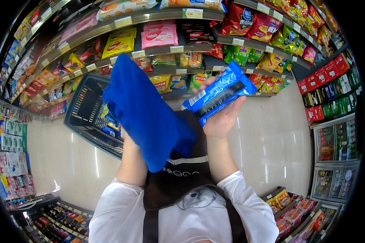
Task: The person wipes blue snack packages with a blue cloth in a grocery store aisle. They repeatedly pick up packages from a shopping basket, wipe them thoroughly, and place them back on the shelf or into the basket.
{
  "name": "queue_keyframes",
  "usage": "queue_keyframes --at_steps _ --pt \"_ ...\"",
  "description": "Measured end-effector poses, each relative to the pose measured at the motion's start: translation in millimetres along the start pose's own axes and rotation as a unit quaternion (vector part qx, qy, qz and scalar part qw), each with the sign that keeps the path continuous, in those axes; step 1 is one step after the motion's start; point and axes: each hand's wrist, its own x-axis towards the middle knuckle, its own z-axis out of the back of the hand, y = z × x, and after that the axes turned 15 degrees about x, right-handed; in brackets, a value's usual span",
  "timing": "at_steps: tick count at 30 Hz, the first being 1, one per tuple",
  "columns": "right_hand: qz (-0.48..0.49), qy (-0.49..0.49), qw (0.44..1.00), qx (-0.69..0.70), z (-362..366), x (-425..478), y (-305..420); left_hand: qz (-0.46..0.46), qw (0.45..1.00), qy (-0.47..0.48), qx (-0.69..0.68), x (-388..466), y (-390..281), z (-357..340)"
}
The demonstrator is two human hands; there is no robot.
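Note:
A blue cloth [146, 112] covers my left hand [124, 121], whose fingers are hidden beneath it; it hangs in front of my dark apron. To its right my right hand [223, 118] holds a blue foil snack packet [220, 94] tilted, with a printed barcode and a dark panel facing up. The cloth and the packet are apart. Behind the cloth, at the left, is a dark grey plastic shopping basket [92, 138] with several blue and yellow packets [111, 130] inside.
Shelves [158, 50] of wafer, chip and biscuit packets curve across the front. Red and green boxes [331, 79] stand at the right above glass-door cabinets [336, 142]. More stocked racks lie at the lower left [64, 218] and lower right [298, 212]. A shiny tiled floor [261, 136] lies between.

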Motion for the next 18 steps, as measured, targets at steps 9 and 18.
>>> queue_keyframes --at_steps 9,18 --pt "0.055 -0.255 0.963 -0.062 -26 -9 -29 -0.234 0.854 0.104 0.453 -7 2 -45" --pt "0.058 -0.156 0.980 0.108 6 -13 -11 -0.362 0.830 0.166 0.391 -12 -29 -109"
